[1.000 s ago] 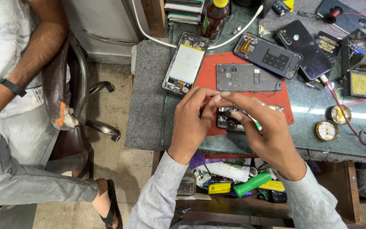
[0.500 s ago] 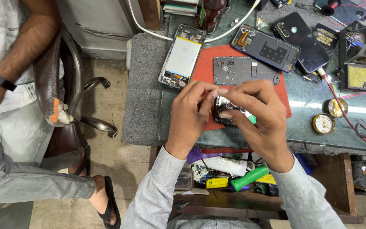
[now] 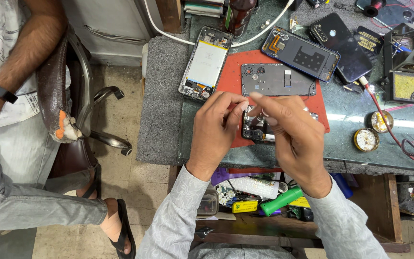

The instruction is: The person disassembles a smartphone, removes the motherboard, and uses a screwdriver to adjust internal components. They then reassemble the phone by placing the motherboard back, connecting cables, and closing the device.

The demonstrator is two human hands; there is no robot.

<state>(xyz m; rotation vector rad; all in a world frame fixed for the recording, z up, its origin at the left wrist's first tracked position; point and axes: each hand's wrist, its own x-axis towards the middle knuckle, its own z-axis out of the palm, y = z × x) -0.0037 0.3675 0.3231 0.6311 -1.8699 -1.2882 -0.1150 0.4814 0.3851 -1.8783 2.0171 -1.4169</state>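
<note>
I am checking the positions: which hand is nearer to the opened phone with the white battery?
Left. The left hand lies just below the opened phone with the white battery; the right hand is farther right.

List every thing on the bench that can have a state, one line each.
Opened phone: on red mat, under both hands.
Left hand: on phone's edge.
Right hand: fingertips pinched above it.
Grey inner frame: detached, flat.
Second phone: back off, battery exposed.
Blue back cover: removed, inside up.
</note>
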